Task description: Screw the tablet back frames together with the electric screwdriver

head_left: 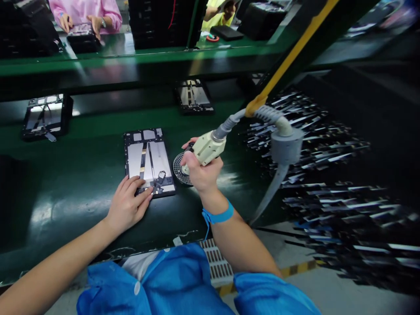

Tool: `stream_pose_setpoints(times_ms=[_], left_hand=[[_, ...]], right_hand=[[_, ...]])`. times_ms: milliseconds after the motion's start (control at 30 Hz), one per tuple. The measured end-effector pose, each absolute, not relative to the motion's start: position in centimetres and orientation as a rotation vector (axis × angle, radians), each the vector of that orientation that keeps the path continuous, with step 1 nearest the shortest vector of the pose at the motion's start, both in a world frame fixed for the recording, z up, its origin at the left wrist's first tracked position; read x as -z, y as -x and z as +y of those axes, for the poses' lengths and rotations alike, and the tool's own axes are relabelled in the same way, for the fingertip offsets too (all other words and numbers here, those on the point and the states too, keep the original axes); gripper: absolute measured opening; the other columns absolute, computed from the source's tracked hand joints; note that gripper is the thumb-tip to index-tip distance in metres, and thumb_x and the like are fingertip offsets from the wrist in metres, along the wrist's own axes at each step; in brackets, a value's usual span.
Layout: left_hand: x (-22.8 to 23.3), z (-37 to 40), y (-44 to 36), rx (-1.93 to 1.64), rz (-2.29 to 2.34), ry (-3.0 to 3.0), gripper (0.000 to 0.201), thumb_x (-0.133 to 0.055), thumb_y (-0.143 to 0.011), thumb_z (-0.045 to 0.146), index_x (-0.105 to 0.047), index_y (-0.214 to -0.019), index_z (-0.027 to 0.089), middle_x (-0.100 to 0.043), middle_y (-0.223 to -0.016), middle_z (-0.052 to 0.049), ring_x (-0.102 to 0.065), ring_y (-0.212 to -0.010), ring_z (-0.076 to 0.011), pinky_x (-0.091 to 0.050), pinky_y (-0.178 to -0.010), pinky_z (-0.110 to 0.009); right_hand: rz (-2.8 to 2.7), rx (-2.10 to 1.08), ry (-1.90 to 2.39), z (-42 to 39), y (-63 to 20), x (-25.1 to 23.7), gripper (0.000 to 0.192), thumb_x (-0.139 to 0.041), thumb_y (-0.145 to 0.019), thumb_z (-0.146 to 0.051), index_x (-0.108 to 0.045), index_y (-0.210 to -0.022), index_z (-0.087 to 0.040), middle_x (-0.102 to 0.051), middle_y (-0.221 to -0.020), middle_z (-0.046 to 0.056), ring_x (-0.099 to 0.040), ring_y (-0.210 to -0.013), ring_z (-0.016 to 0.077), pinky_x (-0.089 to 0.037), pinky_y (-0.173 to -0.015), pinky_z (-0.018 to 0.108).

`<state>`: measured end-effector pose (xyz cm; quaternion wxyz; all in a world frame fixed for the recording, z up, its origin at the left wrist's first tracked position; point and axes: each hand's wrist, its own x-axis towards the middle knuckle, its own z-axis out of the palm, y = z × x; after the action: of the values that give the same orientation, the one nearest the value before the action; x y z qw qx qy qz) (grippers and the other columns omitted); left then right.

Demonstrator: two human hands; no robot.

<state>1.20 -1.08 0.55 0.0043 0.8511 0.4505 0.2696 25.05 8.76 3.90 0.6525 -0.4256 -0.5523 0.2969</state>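
Right hand: the right hand [201,171] is wrapped tight around the cream body of a corded power tool [207,148], fingers curled shut on it; a blue wrist strap [218,215] circles the wrist.
Tool: its grey coiled hose [262,114] rises to a yellow bar [292,54] overhead, and a thicker grey cable [274,186] drops away to the right.
Round disc: a perforated metal disc [179,169] lies on the green surface [82,192] just under the right hand, partly hidden by the fingers.
Left hand: the left hand [127,203] lies flat, fingers together, fingertips pressing the near edge of an opened tablet back [149,161].
Tablet back: it lies between the two hands, touching the left one, just left of the disc.
In the way: the right hand and tool cover the disc's right half.
Around: two more opened tablets [46,116] [194,96] lie further back; stacked dark parts [315,144] blur on the right.
Beyond: a person in a pink sleeve [110,15] works at the far side.
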Motion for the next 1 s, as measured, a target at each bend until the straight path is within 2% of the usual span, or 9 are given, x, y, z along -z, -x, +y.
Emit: stream_pose_setpoints(times_ms=[200,400,500,700,767,867,933,1000], left_hand=[[-0.7,-1.2,-1.4,-0.822,1.350,-2.694,0.033,-0.064,-0.095,0.015,-0.066,-0.128,0.020,-0.068,-0.121,-0.014,-0.059,-0.127,-0.0333,-0.049,-0.110,-0.058],[-0.9,-1.0,-1.5,-0.851,1.266,-2.654,0.036,-0.062,-0.096,0.013,-0.063,-0.131,0.021,-0.068,-0.116,-0.012,-0.062,-0.118,-0.0298,-0.051,-0.108,-0.054],[-1.0,-0.9,-1.6,-0.861,1.257,-2.627,0.035,-0.061,-0.096,0.013,-0.063,-0.131,0.020,-0.067,-0.113,-0.012,-0.062,-0.112,-0.0288,-0.054,-0.104,-0.053],[-1.0,-0.7,-1.6,-0.913,1.264,-2.550,0.031,-0.060,-0.098,0.013,-0.066,-0.126,0.022,-0.068,-0.109,-0.011,-0.063,-0.106,-0.0277,-0.056,-0.087,-0.045],[-0.8,-0.6,-1.5,-0.954,1.269,-2.516,0.028,-0.062,-0.098,0.014,-0.069,-0.122,0.024,-0.069,-0.107,-0.010,-0.063,-0.105,-0.0261,-0.056,-0.091,-0.046],[-0.4,-0.5,-1.4,-0.989,1.325,-2.475,0.022,-0.064,-0.098,0.016,-0.073,-0.115,0.027,-0.071,-0.106,-0.006,-0.064,-0.110,-0.0255,-0.046,-0.110,-0.058],[-0.2,-0.4,-1.5,-0.991,1.377,-2.458,0.018,-0.065,-0.098,0.018,-0.075,-0.111,0.027,-0.072,-0.107,-0.005,-0.063,-0.113,-0.0260,-0.039,-0.116,-0.063],[-0.1,-0.1,-1.6,-0.996,1.412,-2.444,0.016,-0.065,-0.098,0.020,-0.076,-0.108,0.026,-0.073,-0.107,-0.005,-0.063,-0.114,-0.0257,-0.037,-0.117,-0.064]], right_hand=[[-1.260,-0.685,0.953,8.6,-24.8,-3.6,0.025,-0.073,-0.085,-0.030,-0.067,-0.109,-0.025,-0.074,-0.095,0.003,-0.075,-0.092,0.0229,-0.065,-0.079,0.041],[-1.249,-0.706,0.961,8.3,-24.4,-3.8,0.026,-0.072,-0.084,-0.032,-0.066,-0.107,-0.024,-0.074,-0.094,0.002,-0.074,-0.079,0.0197,-0.064,-0.073,0.038],[-1.249,-0.716,0.981,8.3,-24.2,-3.8,0.026,-0.072,-0.083,-0.033,-0.066,-0.107,-0.024,-0.074,-0.094,0.002,-0.072,-0.070,0.0172,-0.063,-0.066,0.036],[-1.234,-0.710,0.975,8.4,-24.3,-3.2,0.028,-0.073,-0.083,-0.033,-0.066,-0.108,-0.024,-0.073,-0.089,0.001,-0.070,-0.064,0.0160,-0.061,-0.063,0.034],[-1.240,-0.703,0.980,8.4,-24.3,-3.0,0.029,-0.074,-0.083,-0.033,-0.066,-0.109,-0.024,-0.073,-0.086,0.001,-0.070,-0.064,0.0164,-0.061,-0.064,0.035],[-1.251,-0.695,0.988,8.4,-24.2,-3.0,0.029,-0.074,-0.083,-0.033,-0.065,-0.109,-0.024,-0.072,-0.087,0.001,-0.068,-0.062,0.0160,-0.062,-0.065,0.036],[-1.232,-0.706,0.968,8.4,-24.1,-3.7,0.028,-0.074,-0.084,-0.034,-0.064,-0.108,-0.024,-0.071,-0.089,0.001,-0.065,-0.057,0.0134,-0.060,-0.058,0.033],[-1.187,-0.721,0.920,8.2,-24.0,-4.7,0.025,-0.072,-0.085,-0.035,-0.063,-0.106,-0.025,-0.069,-0.090,0.000,-0.062,-0.052,0.0110,-0.056,-0.051,0.030]])
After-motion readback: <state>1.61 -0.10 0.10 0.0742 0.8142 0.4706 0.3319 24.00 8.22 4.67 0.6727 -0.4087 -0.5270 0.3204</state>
